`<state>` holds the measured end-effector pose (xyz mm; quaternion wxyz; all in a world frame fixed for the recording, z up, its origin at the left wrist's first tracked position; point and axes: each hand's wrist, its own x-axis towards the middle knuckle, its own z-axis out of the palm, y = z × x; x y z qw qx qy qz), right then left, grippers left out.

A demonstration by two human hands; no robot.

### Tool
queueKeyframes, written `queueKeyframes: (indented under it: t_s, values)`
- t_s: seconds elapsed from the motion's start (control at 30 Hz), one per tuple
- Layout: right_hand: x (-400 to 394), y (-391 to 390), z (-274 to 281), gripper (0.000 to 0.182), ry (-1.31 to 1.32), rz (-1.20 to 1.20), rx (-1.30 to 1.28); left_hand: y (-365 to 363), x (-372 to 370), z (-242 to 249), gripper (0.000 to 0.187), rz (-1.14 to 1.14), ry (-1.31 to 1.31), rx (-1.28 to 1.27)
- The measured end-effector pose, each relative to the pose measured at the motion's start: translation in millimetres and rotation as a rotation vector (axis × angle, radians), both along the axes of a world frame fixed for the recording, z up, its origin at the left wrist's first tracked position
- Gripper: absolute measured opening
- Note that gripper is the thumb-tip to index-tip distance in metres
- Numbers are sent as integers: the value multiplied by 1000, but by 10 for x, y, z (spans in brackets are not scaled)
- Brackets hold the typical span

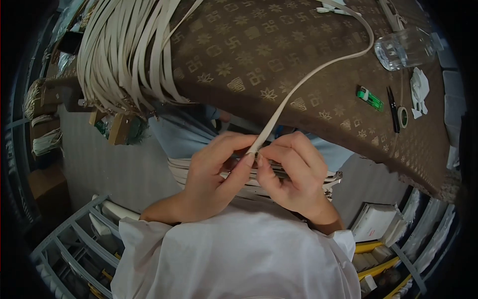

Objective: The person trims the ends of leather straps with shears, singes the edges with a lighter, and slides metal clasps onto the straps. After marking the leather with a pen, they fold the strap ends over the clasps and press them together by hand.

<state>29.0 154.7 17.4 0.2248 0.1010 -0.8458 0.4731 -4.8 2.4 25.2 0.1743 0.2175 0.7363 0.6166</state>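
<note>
A long cream strap (273,121) runs from between my hands up over the table edge and curves across the tabletop. My left hand (211,172) is closed, thumb and forefinger pinching the strap close to its near end. My right hand (297,172) is closed too, its fingertips pressed together right at the strap's end. Something small and dark shows between the fingertips, but it is too hidden to name. Below both hands, more cream straps (181,172) lie across my lap, with metal fittings (336,180) at the right side.
A thick bundle of cream straps (124,55) hangs over the left of the brown patterned tablecloth (224,65). At the right are a clear container (406,48), a green cutter-like tool (370,98), dark tweezers (393,109), a tape roll (403,117) and crumpled white tissue (419,91).
</note>
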Motion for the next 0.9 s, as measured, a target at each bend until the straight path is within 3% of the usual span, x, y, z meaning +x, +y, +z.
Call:
queueKeyframes:
  t_s: [0.13,0.4,0.5,0.57,0.63,0.8,0.87,0.9]
  values:
    - [-101,47,-50,14,24,30,-27,63,-31,-12,25,151,204,-72]
    - [-344,325,-53,8,-20,-130,52,441,-594,-114,11,74,291,-106]
    - [-273,727,102,7,-6,-326,113,583,-741,-104,10,24,465,-164]
    - [-192,1095,140,8,-8,-530,222,631,-817,-95,10,-60,881,-321]
    - [-111,1422,190,5,-86,-749,227,657,-816,-111,11,-51,841,-314]
    - [73,1911,-6,15,-290,-959,733,522,-903,-60,14,-106,766,-369]
    - [79,1947,-72,14,-234,-921,775,555,-907,158,12,-162,339,-284]
    - [75,1937,-78,11,-209,-918,792,566,-931,160,12,-150,336,-311]
